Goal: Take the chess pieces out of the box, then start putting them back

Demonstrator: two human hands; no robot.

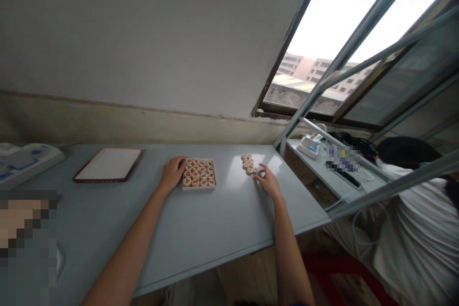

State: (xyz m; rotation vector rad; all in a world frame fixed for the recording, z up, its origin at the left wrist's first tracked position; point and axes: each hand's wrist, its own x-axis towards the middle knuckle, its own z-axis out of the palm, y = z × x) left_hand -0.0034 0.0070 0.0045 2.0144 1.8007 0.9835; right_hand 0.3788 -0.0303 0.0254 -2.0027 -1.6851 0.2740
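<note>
A shallow white box [200,188] holds rows of round wooden Chinese chess pieces [195,175] with red and dark characters facing up. My left hand [172,172] grips the box at its left side, fingers curled around the far left corner and thumb along the edge. To the right, a small loose cluster of chess pieces [248,163] lies flat on the table. At the near right end of this cluster is my right hand [267,180], thumb and fingers apart beside the closest piece. Whether the fingertips touch that piece is hard to make out.
The grey table [201,229] runs along a wall. A framed white board [109,165] lies left. Metal bars [304,119] rise at the table's right end, before a window. Beyond, a lower desk carries a power strip [309,145] and cables. A person in white [412,215] is at right.
</note>
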